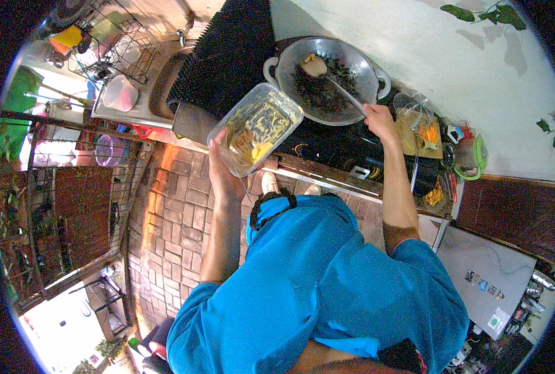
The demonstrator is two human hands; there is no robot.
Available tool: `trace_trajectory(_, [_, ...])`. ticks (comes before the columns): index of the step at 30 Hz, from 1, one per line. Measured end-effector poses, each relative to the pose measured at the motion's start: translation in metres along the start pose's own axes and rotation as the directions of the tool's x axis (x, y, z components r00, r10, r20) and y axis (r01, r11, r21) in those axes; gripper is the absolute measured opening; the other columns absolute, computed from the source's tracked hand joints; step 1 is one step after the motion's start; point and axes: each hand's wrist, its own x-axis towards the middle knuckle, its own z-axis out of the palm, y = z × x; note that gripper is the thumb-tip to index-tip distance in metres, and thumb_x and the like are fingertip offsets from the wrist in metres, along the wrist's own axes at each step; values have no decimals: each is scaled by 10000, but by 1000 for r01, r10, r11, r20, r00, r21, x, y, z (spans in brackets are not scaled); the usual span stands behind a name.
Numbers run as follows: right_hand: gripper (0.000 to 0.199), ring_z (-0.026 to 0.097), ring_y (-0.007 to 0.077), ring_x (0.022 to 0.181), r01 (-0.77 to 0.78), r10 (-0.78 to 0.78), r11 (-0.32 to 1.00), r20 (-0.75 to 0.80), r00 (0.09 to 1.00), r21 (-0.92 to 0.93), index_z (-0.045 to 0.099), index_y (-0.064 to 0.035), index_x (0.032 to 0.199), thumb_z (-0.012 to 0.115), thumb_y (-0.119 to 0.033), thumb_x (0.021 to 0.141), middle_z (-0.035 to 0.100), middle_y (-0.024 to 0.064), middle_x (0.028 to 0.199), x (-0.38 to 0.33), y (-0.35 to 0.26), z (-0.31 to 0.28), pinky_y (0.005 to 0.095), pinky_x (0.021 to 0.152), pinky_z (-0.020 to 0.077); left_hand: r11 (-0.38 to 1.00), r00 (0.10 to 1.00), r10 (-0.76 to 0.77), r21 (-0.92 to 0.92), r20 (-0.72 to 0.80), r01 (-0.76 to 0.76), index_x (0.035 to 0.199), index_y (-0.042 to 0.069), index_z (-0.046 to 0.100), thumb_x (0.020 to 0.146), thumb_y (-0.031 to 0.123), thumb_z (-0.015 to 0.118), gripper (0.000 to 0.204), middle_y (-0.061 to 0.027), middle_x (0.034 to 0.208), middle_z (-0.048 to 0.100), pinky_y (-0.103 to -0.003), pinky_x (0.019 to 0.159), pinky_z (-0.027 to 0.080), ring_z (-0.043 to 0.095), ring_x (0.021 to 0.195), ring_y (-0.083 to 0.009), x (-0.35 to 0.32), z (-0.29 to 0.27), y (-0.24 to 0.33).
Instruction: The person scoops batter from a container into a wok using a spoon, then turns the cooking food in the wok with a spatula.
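Observation:
A clear rectangular plastic container [284,103] is in my left hand [220,163], tilted, with yellow smears and a few yellow pieces inside. My fingers wrap its near left side. My right hand [380,122] is closed around the handle of a metal spatula [347,95]. The spatula's wide head reaches into a large metal wok [366,62], with pale yellow pieces on it. Dark matter covers the wok's bottom; I cannot tell what it is. The container is near the wok's left front rim, its contents leaning toward me.
The wok sits on a black stove [327,146]. Right of it are a wire strainer [413,112], orange pieces on a board [428,133] and a green-rimmed sieve [477,159]. A black ridged mat [227,56] stands by the sink [168,75] at left. Brick floor [178,218] lies below.

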Motion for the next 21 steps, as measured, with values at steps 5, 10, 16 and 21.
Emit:
trace_trajectory(5, [431, 608, 464, 838, 36, -37, 998, -28, 999, -56, 669, 15, 875, 471, -364, 923, 650, 259, 861, 1, 0, 3, 505, 768, 477, 1000, 1000, -8, 2, -16, 8, 1368, 93, 363, 918, 595, 376, 675, -161, 1281, 511, -433, 728, 590, 570, 1117, -326, 1, -8, -2])
trace_trajectory(10, [419, 615, 455, 845, -59, 59, 998, 4, 998, 11, 673, 16, 914, 472, -351, 932, 650, 260, 863, -4, -12, -1, 487, 774, 480, 1000, 1000, -7, -14, 11, 7, 1387, 88, 347, 937, 568, 342, 658, -165, 1311, 496, -437, 744, 587, 557, 1140, -335, 0, -10, -3])
trace_trajectory(16, [404, 614, 453, 845, -56, 56, 998, 26, 998, 17, 675, 8, 923, 473, -342, 933, 650, 257, 864, -8, -16, 0, 488, 776, 480, 1000, 1000, 3, -12, 26, -3, 1390, 88, 345, 940, 564, 337, 656, -166, 1298, 504, -432, 730, 585, 566, 1127, -332, -6, -8, -2])
trace_trajectory(21, [400, 616, 449, 833, -34, 34, 999, 2, 999, -8, 677, -1, 924, 476, -347, 928, 650, 255, 854, -9, -16, 1, 491, 767, 479, 1000, 1000, 0, -10, 31, 1, 1391, 89, 341, 934, 574, 347, 667, -165, 1285, 510, -416, 706, 590, 576, 1109, -329, -5, -11, -1])
